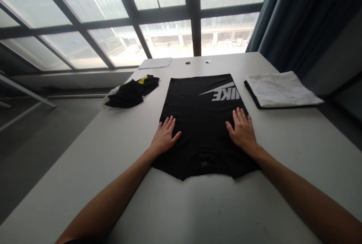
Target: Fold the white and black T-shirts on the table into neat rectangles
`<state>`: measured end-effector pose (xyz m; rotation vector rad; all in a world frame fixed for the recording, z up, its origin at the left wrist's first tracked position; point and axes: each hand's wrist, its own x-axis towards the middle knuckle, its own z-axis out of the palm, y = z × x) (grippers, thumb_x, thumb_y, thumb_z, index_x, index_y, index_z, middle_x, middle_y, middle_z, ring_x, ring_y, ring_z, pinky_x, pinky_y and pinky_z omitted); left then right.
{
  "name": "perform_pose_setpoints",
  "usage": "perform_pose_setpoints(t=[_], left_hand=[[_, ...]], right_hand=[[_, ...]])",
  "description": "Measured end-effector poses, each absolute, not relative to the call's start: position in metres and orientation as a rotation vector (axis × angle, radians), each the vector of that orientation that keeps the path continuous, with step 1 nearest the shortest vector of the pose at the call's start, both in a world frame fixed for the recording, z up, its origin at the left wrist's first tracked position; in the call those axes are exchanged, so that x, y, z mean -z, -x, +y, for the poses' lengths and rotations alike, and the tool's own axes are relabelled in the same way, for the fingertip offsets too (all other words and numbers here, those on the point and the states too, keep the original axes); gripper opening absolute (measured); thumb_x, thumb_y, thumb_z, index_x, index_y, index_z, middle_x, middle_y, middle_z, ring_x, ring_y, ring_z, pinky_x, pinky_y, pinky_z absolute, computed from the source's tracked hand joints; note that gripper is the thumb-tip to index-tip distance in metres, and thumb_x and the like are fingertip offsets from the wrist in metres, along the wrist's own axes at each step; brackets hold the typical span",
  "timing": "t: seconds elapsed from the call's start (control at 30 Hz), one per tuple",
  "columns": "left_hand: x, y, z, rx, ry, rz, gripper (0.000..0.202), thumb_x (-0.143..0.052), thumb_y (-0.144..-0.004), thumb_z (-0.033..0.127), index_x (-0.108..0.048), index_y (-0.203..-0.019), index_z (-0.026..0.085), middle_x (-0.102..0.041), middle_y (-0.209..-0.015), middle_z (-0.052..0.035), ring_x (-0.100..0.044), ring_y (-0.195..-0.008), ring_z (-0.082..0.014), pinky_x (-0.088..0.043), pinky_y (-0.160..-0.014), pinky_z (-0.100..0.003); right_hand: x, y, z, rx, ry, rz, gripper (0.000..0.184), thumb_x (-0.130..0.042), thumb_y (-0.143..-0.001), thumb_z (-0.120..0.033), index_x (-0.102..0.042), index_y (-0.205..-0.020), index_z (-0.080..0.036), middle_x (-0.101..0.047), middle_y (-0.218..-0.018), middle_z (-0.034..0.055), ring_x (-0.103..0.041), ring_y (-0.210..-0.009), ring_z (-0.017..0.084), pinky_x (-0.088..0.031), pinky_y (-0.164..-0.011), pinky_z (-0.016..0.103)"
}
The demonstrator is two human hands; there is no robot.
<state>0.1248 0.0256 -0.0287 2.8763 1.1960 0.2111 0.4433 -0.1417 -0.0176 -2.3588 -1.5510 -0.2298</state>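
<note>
A black T-shirt with a white printed logo lies spread flat on the white table. Its neckline faces me, and the hem points toward the window. My left hand rests palm down on the shirt's left side, fingers stretched out. On the opposite side, my right hand lies flat over the edge below the logo, its fingers extended and thumb apart. Neither hand grasps the cloth.
Left of the shirt is a crumpled heap of black, white and yellow clothing. A folded white cloth sits on a black one at right. White sheets lie near the far edge, beside two round holes. A dark blue curtain hangs right.
</note>
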Motion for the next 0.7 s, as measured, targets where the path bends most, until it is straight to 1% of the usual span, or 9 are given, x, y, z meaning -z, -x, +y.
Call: perform_pose_setpoints(t=[0.1,0.3,0.6,0.7], left_hand=[[0.029,-0.125,0.026,-0.207,-2.879,1.199,0.073,-0.035,-0.102,0.058,-0.027,-0.159,0.013,-0.021,-0.166,-0.0119,-0.018,-0.154,-0.0296,-0.019,-0.124,-0.053],[0.027,-0.126,0.023,-0.195,-2.881,1.212,0.072,-0.035,-0.102,0.057,-0.028,-0.159,0.014,-0.022,-0.166,-0.0116,-0.018,-0.154,-0.029,-0.02,-0.124,-0.051],[0.028,-0.125,0.025,-0.187,-2.887,1.214,0.073,-0.034,-0.102,0.058,-0.028,-0.159,0.013,-0.022,-0.166,-0.012,-0.019,-0.153,-0.0296,-0.02,-0.123,-0.052],[0.03,-0.125,0.026,-0.177,-2.886,1.218,0.074,-0.034,-0.102,0.058,-0.029,-0.159,0.011,-0.02,-0.166,-0.0125,-0.018,-0.154,-0.0298,-0.02,-0.124,-0.052]], right_hand=[[0.018,-0.445,-0.141,0.219,2.396,-1.544,0.068,-0.028,-0.103,-0.046,-0.036,-0.153,-0.001,-0.029,-0.163,0.0199,-0.021,-0.152,0.029,-0.018,-0.122,0.048],[0.032,-0.449,-0.136,0.074,2.501,-1.563,0.073,-0.034,-0.1,-0.052,-0.036,-0.152,0.0,-0.028,-0.163,0.0226,-0.021,-0.152,0.032,-0.016,-0.122,0.051],[0.03,-0.447,-0.136,0.074,2.49,-1.555,0.073,-0.035,-0.099,-0.051,-0.037,-0.152,0.0,-0.028,-0.163,0.0226,-0.022,-0.152,0.032,-0.015,-0.122,0.051],[0.031,-0.447,-0.136,0.062,2.486,-1.556,0.073,-0.034,-0.099,-0.051,-0.037,-0.152,-0.001,-0.027,-0.163,0.023,-0.021,-0.152,0.032,-0.015,-0.122,0.052]])
